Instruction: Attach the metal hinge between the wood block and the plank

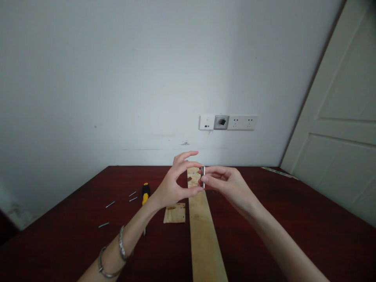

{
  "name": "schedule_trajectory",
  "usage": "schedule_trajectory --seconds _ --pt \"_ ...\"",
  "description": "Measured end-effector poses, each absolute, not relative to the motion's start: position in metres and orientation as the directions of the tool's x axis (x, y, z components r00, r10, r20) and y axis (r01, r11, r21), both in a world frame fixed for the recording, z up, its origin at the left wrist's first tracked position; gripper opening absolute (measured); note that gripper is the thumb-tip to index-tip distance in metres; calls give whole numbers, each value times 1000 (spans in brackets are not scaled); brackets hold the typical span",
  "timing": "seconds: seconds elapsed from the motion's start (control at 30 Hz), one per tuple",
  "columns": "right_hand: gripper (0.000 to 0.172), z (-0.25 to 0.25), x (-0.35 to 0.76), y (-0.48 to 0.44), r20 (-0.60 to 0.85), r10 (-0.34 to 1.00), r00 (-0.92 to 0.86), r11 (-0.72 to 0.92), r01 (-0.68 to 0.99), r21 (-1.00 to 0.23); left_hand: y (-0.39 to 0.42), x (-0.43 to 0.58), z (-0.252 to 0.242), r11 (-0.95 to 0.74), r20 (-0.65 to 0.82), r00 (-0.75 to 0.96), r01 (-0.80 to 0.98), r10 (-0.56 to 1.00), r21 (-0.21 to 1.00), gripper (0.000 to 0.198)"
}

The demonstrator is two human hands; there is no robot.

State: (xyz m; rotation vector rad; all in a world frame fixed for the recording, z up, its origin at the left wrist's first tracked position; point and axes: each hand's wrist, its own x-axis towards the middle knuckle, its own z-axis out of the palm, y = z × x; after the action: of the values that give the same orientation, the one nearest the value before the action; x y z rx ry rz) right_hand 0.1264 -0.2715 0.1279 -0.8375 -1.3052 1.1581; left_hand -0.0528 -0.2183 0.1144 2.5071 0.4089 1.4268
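My left hand (pixel 179 178) has its thumb and index finger on the bottom and top ends of a small flat metal piece (pixel 203 177), with its other fingers raised. From the right, my right hand (pixel 227 180) pinches the same piece between thumb and fingers. The metal piece stands upright, nearly edge-on to me, so its exact kind is hard to make out. Beneath both hands a long wooden board (pixel 204 231) lies lengthwise on the table. A small square piece of wood (pixel 175 214) is just left of the board, partly behind my left wrist.
A screwdriver (pixel 145 192) with a yellow and black handle lies partly hidden under my left forearm. Several screws (pixel 110 204) are scattered on the dark red table (pixel 264 227) to the left. A patterned strip (pixel 280 172) rests at the far right; wall sockets (pixel 241 122) are behind.
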Motion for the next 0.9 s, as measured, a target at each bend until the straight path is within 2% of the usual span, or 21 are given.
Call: schedule_trajectory --seconds 0.17,0.3,0.47,0.6,0.77,0.9 --pt "30 127 126 -269 268 957 -107 248 -167 -954 -222 -53 119 -959 823 495 183 279 214 41" --pt "28 128 127 -267 317 946 -63 307 -127 -943 -223 -53 122 -972 838 506 207 206 114 42" --pt "30 127 132 -264 324 945 -47 319 -90 -943 -219 -55 122 -970 832 524 235 182 64 42" --pt "26 125 134 -263 350 937 -22 349 -28 -937 -217 -56 118 -951 795 535 262 287 166 39" --pt "26 122 134 -261 407 913 15 406 43 -913 -220 -51 112 -864 658 569 230 493 448 41" --pt "29 121 133 -260 427 903 39 424 69 -903 -223 -48 112 -811 591 609 157 528 563 50"
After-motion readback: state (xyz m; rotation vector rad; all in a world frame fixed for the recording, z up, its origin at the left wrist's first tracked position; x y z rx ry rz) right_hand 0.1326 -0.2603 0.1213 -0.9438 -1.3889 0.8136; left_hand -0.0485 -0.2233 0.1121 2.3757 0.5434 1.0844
